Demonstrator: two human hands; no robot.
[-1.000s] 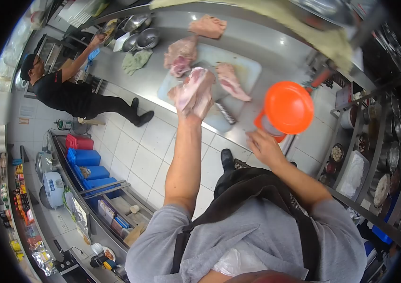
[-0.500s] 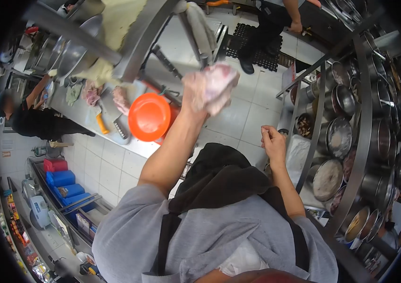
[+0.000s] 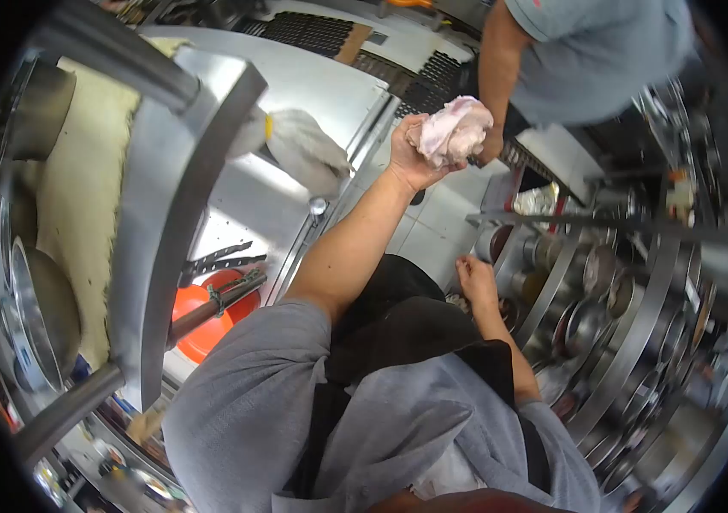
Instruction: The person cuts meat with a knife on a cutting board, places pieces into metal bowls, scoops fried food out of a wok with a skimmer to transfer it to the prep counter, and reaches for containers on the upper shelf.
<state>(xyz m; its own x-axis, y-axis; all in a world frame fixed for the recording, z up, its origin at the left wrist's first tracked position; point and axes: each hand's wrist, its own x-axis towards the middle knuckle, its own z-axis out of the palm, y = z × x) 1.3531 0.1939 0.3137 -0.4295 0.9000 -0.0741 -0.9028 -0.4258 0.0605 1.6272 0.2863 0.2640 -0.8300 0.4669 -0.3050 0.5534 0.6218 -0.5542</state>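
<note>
Held out ahead of me in my left hand [image 3: 409, 158] is a pale pink piece of raw meat [image 3: 454, 130]. The fingers wrap round its underside, and it hangs above the walkway, close to another person's forearm in the view. My right hand [image 3: 477, 280] is low beside the shelf rack with its fingers curled in, and no object shows in it. An orange-red plastic tub [image 3: 201, 327] stands to the left, partly hidden behind a metal post and my arm.
A person in a grey shirt [image 3: 599, 60] stands at the upper right. The rack [image 3: 608, 376] on my right holds several pots and bowls. On the left are a steel shelf [image 3: 154, 231], metal bowls [image 3: 43, 316], a hanging cloth [image 3: 308, 152] and a steel counter [image 3: 321, 64].
My body has turned and moved forward along the walkway, carrying the meat in my left hand. The tub has slipped behind on the left, and the other person now appears nearer.
</note>
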